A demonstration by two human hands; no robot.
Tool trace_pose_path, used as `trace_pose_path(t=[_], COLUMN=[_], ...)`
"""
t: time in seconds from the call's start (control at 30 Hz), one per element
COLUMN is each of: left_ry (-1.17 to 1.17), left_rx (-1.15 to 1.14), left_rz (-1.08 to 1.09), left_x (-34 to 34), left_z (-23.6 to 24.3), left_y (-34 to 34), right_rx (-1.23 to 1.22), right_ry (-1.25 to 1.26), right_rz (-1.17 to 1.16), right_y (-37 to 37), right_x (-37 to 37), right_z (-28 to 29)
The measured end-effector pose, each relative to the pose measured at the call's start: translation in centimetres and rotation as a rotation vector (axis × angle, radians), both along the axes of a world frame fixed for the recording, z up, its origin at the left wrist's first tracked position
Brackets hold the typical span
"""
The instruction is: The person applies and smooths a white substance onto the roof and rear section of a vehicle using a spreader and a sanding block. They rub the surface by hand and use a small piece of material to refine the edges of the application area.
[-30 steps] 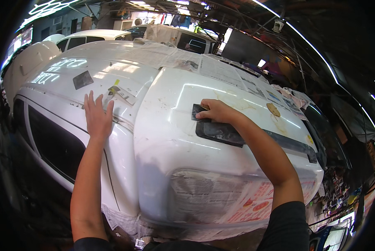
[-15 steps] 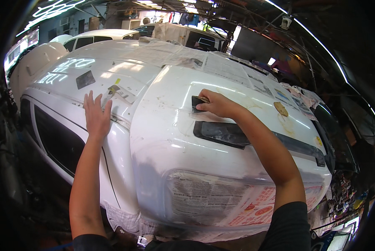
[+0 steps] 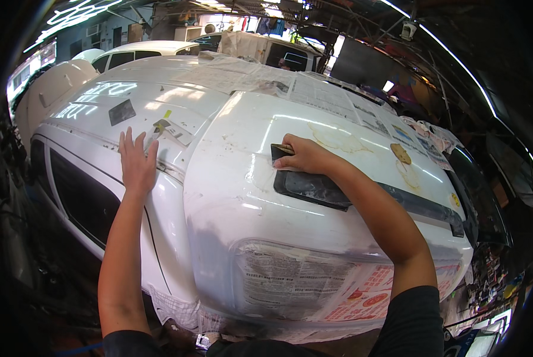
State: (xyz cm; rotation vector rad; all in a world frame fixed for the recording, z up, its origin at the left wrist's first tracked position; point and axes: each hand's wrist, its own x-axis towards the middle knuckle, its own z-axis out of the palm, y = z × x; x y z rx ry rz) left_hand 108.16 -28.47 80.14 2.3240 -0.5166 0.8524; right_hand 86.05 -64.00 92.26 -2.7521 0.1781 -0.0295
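Note:
My right hand (image 3: 307,156) is closed round a dark, folded piece of sandpaper (image 3: 277,152), pressed on the white vehicle roof (image 3: 230,160). Just below it lies a long black panel (image 3: 314,189) set in the roof. My left hand (image 3: 137,168) rests on the roof's left side with fingers spread, holding nothing. Beyond its fingertips are a dark square sheet (image 3: 122,112) that looks like sandpaper, and a pale flat strip (image 3: 176,133) beside a small piece with a yellow end (image 3: 167,114).
A tan lump (image 3: 400,153) sits on the roof to the right, near brownish wet smears. Newspaper sheets (image 3: 320,94) cover the far roof, and more newspaper (image 3: 284,279) masks the near window. Other vehicles, one a white car (image 3: 150,46), stand behind.
My right hand has shifted slightly nearer with the sandpaper, to the edge of the black panel. My left hand has stayed in place.

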Motion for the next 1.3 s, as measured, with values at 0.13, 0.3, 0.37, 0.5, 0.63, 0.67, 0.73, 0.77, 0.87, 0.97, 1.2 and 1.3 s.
trace_pose_path(t=[0.13,0.3,0.37,0.5,0.63,0.67,0.73,0.77,0.87,0.97,1.2,1.3], left_ry=[-0.005,0.002,0.001,0.003,-0.021,-0.014,-0.010,-0.008,-0.022,-0.043,-0.027,-0.030], left_rx=[0.010,-0.009,-0.009,-0.016,-0.005,-0.015,-0.025,-0.017,-0.003,-0.002,-0.037,-0.039], left_rz=[0.006,-0.005,-0.008,0.003,-0.015,-0.022,-0.038,-0.030,-0.004,0.003,-0.032,-0.027], left_x=[0.2,0.0,-0.2,-0.3,-0.1,-0.1,-0.1,-0.3,-0.2,-0.1,-0.2,-0.3], left_z=[0.0,0.3,0.4,0.4,0.3,0.2,0.3,0.2,0.0,0.3,0.3,0.6], left_y=[0.1,-0.1,-0.5,0.0,-0.2,-0.3,-0.3,-0.2,0.3,0.0,-0.3,0.5], right_rx=[-0.034,-0.318,-0.265,-0.359,-0.244,-0.257,-0.275,-0.285,-0.323,-0.357,-0.327,-0.375], right_ry=[0.066,-0.034,0.007,0.029,0.077,0.066,0.031,0.009,-0.035,-0.006,-0.278,-0.080], right_rz=[-0.015,-0.008,0.043,0.159,0.137,0.134,0.124,0.137,0.128,0.069,-0.048,-0.043], right_y=[0.1,-0.5,-2.2,-6.4,-4.7,-3.8,-2.2,-2.4,-4.6,-5.2,2.3,-0.9], right_x=[0.4,0.7,0.8,-0.8,0.4,1.1,2.3,1.9,0.2,-0.2,5.6,3.2], right_z=[0.5,-0.6,-1.3,-1.2,-0.7,-0.8,-1.2,-1.4,-1.9,-1.4,-4.4,-2.7])
